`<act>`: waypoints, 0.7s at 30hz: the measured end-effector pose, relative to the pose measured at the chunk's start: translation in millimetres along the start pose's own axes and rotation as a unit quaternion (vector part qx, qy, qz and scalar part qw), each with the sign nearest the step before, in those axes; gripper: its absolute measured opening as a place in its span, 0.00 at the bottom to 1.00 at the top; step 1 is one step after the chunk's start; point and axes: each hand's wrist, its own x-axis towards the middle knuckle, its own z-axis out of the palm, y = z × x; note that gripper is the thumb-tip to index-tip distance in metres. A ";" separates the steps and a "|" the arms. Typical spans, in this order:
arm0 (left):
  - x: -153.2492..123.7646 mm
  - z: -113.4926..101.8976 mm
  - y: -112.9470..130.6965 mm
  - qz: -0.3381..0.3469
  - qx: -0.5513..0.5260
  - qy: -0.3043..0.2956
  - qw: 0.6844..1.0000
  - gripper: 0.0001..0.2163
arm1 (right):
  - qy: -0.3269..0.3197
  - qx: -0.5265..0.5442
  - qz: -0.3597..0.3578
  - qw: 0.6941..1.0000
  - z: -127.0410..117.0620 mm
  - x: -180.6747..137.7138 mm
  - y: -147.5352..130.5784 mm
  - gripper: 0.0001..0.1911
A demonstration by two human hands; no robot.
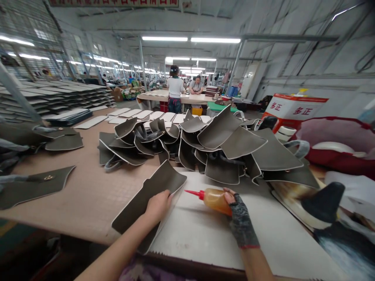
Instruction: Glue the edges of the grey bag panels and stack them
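Observation:
My left hand (159, 205) is closed on the right edge of a dark grey-brown leather panel (140, 199) with pale edges, which stands tilted over the white board (202, 238). In my right hand (240, 218), which wears a dark fingerless glove, lies a squeeze bottle (216, 200) of amber liquid. Its red nozzle (193, 192) points left, toward the panel's edge but apart from it. Just beyond both hands lies a heap of similar leather panels (222, 132), some with wrapped handles.
More leather panels (38, 187) lie on the brown table (88, 195) at the left. Rows of pale flat pieces (143, 114) lie behind the heap. At the right are a red and white box (293, 109) and a black-topped container (322, 207). Two people work at a far table (190, 99).

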 end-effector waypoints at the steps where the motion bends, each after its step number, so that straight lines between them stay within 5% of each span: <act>1: 3.8 -1.7 0.1 -0.006 -0.006 -0.007 1.000 0.15 | 0.010 -0.026 -0.015 0.999 1.9 3.8 3.3 0.22; 9: 21.3 -3.8 -0.5 -0.047 -0.066 -0.029 0.996 0.16 | 0.026 -0.170 -0.126 0.977 16.0 10.2 3.4 0.20; 14: 21.6 -3.3 0.6 -0.052 -0.079 -0.027 0.995 0.15 | -0.026 -0.075 -0.089 0.993 14.1 10.6 -11.5 0.21; 21: 27.1 0.6 -0.6 -0.058 -0.097 -0.024 0.993 0.14 | 0.051 -0.204 -0.152 0.966 19.2 16.2 -4.1 0.19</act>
